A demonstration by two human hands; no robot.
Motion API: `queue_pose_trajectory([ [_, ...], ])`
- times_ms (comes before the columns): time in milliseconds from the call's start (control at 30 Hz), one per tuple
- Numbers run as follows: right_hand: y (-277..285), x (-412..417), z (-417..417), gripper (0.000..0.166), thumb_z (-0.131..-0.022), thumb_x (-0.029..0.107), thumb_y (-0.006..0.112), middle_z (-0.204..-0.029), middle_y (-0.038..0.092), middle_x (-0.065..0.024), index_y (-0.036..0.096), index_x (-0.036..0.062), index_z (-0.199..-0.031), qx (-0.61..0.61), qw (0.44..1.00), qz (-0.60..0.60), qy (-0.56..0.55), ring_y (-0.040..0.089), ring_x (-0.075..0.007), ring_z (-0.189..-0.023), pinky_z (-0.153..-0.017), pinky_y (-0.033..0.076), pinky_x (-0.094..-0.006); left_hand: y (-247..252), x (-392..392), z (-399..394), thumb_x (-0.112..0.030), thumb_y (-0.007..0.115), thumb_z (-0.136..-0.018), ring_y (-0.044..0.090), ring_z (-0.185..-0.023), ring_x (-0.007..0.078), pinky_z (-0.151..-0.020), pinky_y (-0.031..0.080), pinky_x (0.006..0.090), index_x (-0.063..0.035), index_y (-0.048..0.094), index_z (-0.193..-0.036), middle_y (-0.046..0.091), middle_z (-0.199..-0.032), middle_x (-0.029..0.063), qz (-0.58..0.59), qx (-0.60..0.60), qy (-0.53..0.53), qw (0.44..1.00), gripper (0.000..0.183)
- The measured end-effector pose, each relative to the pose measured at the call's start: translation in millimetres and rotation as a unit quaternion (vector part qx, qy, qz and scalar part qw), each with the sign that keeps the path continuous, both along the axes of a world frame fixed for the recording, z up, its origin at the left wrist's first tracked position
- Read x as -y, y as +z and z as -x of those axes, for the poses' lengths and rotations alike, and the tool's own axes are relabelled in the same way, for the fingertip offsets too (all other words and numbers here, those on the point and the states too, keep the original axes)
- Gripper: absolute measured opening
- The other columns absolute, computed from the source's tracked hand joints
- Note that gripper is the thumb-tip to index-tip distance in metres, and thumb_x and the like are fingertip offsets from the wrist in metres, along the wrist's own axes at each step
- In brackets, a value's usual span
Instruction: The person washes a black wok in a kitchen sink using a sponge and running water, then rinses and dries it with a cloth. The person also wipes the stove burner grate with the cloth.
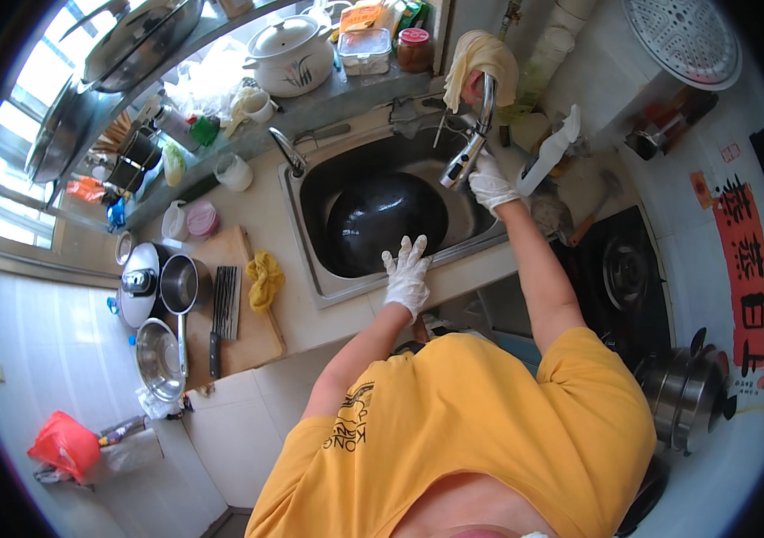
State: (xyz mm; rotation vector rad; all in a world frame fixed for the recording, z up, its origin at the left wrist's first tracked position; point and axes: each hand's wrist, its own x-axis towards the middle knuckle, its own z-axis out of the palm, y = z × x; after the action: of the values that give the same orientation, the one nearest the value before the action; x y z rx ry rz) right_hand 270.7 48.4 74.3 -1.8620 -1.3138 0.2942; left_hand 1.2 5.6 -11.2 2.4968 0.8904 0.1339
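A dark wok (388,218) lies in the steel sink (328,294); whether its outside faces up is hard to tell. My left hand (408,276), in a thin white glove, is at the sink's front rim with its fingers spread over the wok's near edge. My right hand (489,181), gloved too, is beside the head of the chrome faucet (464,160), its fingers partly hidden behind it. Whether it grips the faucet cannot be told. A pale cloth (489,57) hangs over the top of the faucet. No water stream is plainly visible.
Left of the sink, a wooden cutting board (254,336) holds a cleaver (226,302), a saucepan (183,282) and a yellow cloth (265,279). A white spray bottle (550,151) stands right of the sink, near the black stove (614,269). A lidded white pot (291,57) stands on the ledge behind.
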Motion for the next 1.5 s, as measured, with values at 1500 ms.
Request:
queue_pose_trajectory([
  [1500, -131.2, -94.8, 39.9, 0.024, -0.090, 0.011, 0.060, -0.107, 0.068, -0.0091, 0.066, 0.0062, -0.112, -0.010, 0.992, 0.021, 0.126, 0.065, -0.0221, -0.096, -0.087, 0.051, -0.0319, 22.8, -50.0, -30.6, -0.013, 0.052, -0.094, 0.050, -0.123, 0.0253, -0.107, 0.035, 0.0363, 0.0007, 0.056, -0.125, 0.056, -0.128, 0.0158, 0.222, 0.439, 0.320, 0.810, 0.034],
])
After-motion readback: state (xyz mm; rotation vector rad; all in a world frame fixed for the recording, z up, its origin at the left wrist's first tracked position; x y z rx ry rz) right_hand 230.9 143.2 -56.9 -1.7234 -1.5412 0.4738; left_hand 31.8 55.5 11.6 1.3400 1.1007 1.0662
